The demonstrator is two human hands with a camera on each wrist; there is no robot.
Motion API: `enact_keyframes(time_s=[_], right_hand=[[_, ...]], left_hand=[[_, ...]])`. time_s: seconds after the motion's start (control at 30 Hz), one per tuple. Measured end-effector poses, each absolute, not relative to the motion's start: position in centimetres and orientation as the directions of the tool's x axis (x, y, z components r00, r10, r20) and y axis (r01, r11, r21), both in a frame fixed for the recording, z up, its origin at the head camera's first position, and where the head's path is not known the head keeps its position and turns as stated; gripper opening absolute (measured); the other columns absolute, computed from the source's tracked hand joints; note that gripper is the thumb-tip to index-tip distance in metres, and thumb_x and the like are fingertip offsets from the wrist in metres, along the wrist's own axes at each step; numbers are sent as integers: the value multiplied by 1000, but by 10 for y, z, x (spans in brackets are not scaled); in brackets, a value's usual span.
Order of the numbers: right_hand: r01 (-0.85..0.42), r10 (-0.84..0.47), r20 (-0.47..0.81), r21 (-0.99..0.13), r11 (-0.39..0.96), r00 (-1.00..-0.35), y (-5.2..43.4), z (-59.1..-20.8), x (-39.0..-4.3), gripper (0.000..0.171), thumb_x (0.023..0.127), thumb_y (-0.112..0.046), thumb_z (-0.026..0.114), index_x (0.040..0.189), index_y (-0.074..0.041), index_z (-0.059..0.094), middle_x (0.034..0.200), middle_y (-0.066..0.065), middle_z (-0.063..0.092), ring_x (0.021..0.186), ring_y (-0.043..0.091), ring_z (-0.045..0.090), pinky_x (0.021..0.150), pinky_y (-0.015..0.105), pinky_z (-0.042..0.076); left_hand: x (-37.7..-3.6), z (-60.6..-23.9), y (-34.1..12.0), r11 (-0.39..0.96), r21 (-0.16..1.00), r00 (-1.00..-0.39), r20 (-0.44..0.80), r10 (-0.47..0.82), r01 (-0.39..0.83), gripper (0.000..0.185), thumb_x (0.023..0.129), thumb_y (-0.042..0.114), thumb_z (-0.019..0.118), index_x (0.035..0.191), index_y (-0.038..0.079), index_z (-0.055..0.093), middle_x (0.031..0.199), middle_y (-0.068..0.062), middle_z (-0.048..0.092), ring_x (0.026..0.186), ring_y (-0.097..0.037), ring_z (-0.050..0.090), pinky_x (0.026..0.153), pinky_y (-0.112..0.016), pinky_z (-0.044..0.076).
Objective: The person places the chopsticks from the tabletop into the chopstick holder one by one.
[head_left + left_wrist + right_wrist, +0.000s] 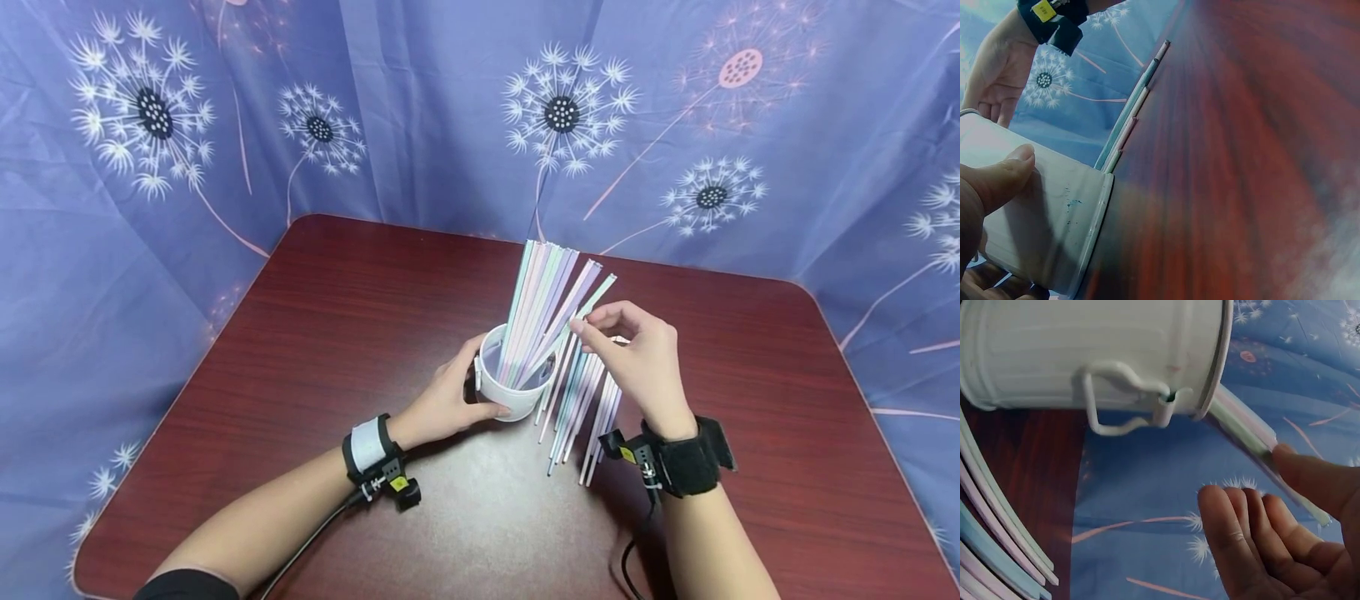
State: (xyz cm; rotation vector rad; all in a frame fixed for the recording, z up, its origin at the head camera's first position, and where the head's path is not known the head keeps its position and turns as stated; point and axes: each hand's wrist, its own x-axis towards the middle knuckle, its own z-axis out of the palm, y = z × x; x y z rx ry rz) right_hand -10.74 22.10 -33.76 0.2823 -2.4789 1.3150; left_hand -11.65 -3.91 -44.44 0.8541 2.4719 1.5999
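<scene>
A small white metal cup (504, 396) with a wire handle stands on the dark red table (337, 317). Several pastel straws (540, 300) lean out of it toward the far right. My left hand (457, 396) grips the cup from the left, thumb (999, 178) on its wall (1047, 219). My right hand (591, 327) pinches one leaning straw (1244, 428) near its top, between thumb and forefinger. The other fingers (1254, 544) hang relaxed. More straws (581, 404) lie loose on the table just right of the cup, under my right hand.
A blue curtain with dandelion print (562, 117) hangs behind and around the table. The table's rounded edges run close on the left and right. Bare wood shows on the far half and to both sides of the cup.
</scene>
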Motion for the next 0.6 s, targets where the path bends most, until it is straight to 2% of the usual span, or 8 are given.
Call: enact_keyframes(time_s=[0.1,0.23,0.43,0.53,0.6], right_hand=[[-299,-43,347,-731,613,-937,233,-344,-111,22,83,-35,77,92,-18,68,80,-6,69,73,9,66,68,17,53],[-255,-77,279,-686,682,-957,248,-339,-110,24,82,-37,78,94,-18,69,83,-6,70,77,10,66,65,22,52],[-141,-67,150,-561,816,-986,270,-345,-118,29,88,-28,72,103,-4,69,90,11,72,78,24,68,68,39,53],[-34,-19,38,-459,888,-999,281,-359,-125,29,87,-23,71,101,3,68,85,16,69,70,26,64,63,43,51],[22,4,-44,-398,917,-999,287,-369,-130,26,86,-21,72,95,3,69,78,14,66,64,24,59,58,41,48]], left_hand=[[-116,-445,-39,304,860,-842,229,488,410,104,72,34,87,152,37,21,144,7,45,127,-11,48,107,-38,39],[-116,-445,-39,299,863,-842,229,489,408,103,72,35,87,152,37,21,144,7,45,127,-10,49,107,-38,40],[-117,-445,-38,286,865,-839,239,489,414,104,72,33,87,153,36,20,144,7,45,127,-11,49,107,-38,40],[-116,-444,-39,286,863,-837,242,490,417,105,72,33,87,153,36,20,145,7,45,127,-11,48,107,-38,40],[-116,-444,-38,292,861,-837,238,493,417,104,73,34,86,153,37,19,145,8,45,127,-10,48,107,-38,40]])
